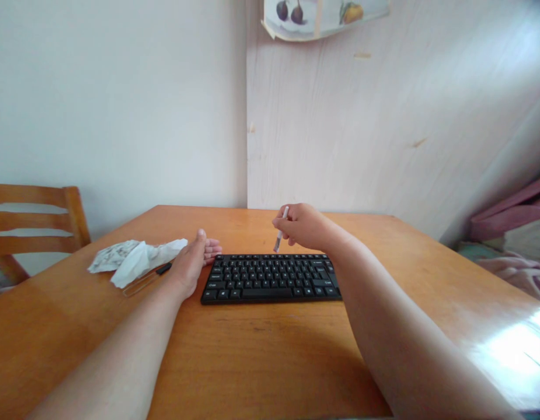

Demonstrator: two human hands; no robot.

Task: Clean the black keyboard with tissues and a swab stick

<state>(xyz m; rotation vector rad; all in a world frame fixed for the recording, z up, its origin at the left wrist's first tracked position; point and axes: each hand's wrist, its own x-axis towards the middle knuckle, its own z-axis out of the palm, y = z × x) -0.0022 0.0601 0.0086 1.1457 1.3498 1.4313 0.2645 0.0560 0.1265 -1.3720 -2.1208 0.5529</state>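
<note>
A black keyboard [270,280] lies flat on the wooden table [252,361]. Beside its left end rests my left hand [193,259], fingers stretched out and thumb up, holding nothing. My right hand [300,224] is above the keyboard's far edge, its fingers closed round a small white-handled brush [282,230]. The brush points down, with its dark-and-pale tip just over the top row of keys. Whether the tip touches the keys I cannot tell. My right forearm hides the keyboard's right end.
Left of my left hand lie a crumpled white tissue [142,262], a patterned tissue packet [112,255] and a thin wire-like tool with a black end [163,269]. A wooden chair [37,221] stands at the left. Folded cloth [515,233] is piled at the right, beyond the table.
</note>
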